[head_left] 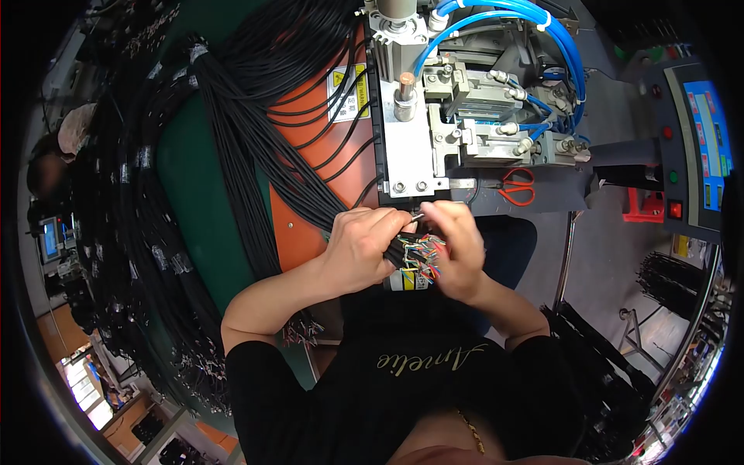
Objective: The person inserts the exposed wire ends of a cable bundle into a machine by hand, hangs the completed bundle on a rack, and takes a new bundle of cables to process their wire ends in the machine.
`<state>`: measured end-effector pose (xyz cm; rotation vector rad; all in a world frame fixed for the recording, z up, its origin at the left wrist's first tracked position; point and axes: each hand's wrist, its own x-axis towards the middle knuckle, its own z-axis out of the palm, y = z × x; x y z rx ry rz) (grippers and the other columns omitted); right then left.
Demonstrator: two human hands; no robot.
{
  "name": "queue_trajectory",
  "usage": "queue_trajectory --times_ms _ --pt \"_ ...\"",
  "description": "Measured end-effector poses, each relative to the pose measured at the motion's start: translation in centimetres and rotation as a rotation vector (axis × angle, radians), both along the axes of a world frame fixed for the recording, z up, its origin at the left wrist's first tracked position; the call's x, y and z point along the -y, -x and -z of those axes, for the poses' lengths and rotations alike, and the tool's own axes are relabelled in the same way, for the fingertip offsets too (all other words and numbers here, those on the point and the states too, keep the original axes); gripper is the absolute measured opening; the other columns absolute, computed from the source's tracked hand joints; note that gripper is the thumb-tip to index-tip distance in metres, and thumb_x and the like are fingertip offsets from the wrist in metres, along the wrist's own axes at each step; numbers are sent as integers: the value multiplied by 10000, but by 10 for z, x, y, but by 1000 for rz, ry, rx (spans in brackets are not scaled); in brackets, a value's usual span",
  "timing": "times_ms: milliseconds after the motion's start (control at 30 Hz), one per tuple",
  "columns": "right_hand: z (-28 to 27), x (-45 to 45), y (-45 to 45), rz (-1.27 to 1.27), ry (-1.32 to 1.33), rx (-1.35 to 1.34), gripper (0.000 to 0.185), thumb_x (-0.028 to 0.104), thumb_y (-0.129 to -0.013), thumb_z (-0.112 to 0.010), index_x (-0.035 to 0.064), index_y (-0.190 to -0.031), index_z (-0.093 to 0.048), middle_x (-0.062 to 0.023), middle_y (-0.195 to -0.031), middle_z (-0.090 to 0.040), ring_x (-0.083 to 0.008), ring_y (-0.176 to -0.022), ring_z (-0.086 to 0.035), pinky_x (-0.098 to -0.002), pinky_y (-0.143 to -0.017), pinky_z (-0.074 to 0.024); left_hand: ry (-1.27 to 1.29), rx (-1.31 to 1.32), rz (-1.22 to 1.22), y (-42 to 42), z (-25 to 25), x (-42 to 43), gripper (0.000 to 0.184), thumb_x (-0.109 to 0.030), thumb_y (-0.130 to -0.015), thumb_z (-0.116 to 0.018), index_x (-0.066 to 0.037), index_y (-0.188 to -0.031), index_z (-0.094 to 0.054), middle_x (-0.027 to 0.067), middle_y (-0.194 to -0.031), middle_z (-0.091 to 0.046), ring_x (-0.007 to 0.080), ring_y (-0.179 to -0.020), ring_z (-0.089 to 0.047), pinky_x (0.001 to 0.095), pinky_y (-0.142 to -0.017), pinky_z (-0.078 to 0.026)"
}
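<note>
A bundle of black cables (256,159) runs down from the upper left to my hands, and its stripped ends (418,252) fan out in several coloured wires. My left hand (363,244) is closed around the bundle just behind these ends. Close against it, my right hand (459,252) is closed too, thumb and forefinger pinching a short cable end near the left fingertips. The right fingers are slightly blurred. Both hands are just below the front of a metal press machine (407,151). A label with yellow on it (407,280) shows partly beneath the wire ends.
Blue air hoses (573,46) arch over the machine's cylinders. Orange-handled scissors (518,186) lie on the grey ledge right of it. A control panel with a screen (709,132) stands at the right. More black cables (147,232) hang in bunches along the green table (186,167) at the left.
</note>
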<state>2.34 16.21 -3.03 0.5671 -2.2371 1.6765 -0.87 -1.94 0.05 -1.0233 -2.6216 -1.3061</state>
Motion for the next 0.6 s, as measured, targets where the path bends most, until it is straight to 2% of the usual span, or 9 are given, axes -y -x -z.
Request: queue_trajectory --times_ms 33,100,133,233,267,300,400,500,600 --pt "-2 -2 -1 -20 170 238 336 -33 -844 -606 -35 -1179 -611 -134 -1035 -585 -188 -866 -623 -276 -748 -489 38 -9 12 0 -1 0 271 -64 -670 -744 -10 -890 -596 94 -764 -642 274 -660 -650 345 -582 -492" --pt "7 -9 10 -207 587 483 234 23 -921 -587 -47 -1141 -629 -92 -989 -604 -125 -838 -623 -232 -716 -483 15 35 31 1 1 0 264 -52 -676 -732 -9 -899 -598 95 -761 -642 273 -665 -652 343 -587 -494" --pt "8 -12 12 -282 682 576 214 60 -950 -575 -52 -1122 -639 -77 -944 -619 -126 -835 -633 -226 -686 -483 -8 75 49 3 1 1 257 -39 -682 -720 -9 -907 -599 96 -758 -641 272 -669 -654 341 -593 -496" --pt "5 -16 15 -372 736 700 208 37 -943 -577 -54 -1117 -644 -90 -948 -629 -136 -814 -645 -224 -665 -487 -60 251 86 8 -1 5 279 -27 -677 -713 -6 -935 -607 115 -751 -635 276 -671 -653 328 -601 -496" --pt "4 -18 17 -372 736 698 208 37 -943 -577 -54 -1117 -644 -90 -948 -629 -136 -814 -645 -224 -665 -487 -82 312 101 11 -9 7 217 16 -740 -678 -1 -948 -619 95 -744 -639 207 -656 -648 288 -612 -493" --pt "3 -19 18 -410 760 746 209 31 -942 -576 -55 -1120 -643 -98 -958 -634 -138 -800 -649 -221 -658 -492 -81 314 102 13 -9 10 217 16 -740 -678 -1 -948 -619 95 -744 -639 207 -656 -648 288 -612 -493" --pt "3 -18 20 -444 776 779 207 14 -937 -577 -56 -1119 -645 -110 -970 -641 -140 -775 -654 -218 -642 -501 -187 582 161 18 -12 13 93 35 -886 -568 21 -952 -633 10 -782 -644 50 -709 -575 201 -659 -483" --pt "-2 -17 20 -398 675 685 198 -6 -928 -578 -57 -1105 -651 -114 -970 -644 -138 -755 -655 -215 -627 -506 -324 710 161 19 -13 13 89 18 -894 -567 27 -951 -636 11 -789 -648 47 -725 -576 187 -678 -482" --pt "-4 -16 21 -332 558 570 176 -30 -915 -578 -68 -1069 -654 -124 -950 -640 -141 -710 -647 -214 -589 -499 -303 702 156 19 -13 12 79 -9 -903 -571 25 -935 -636 19 -768 -647 56 -723 -581 199 -675 -481"
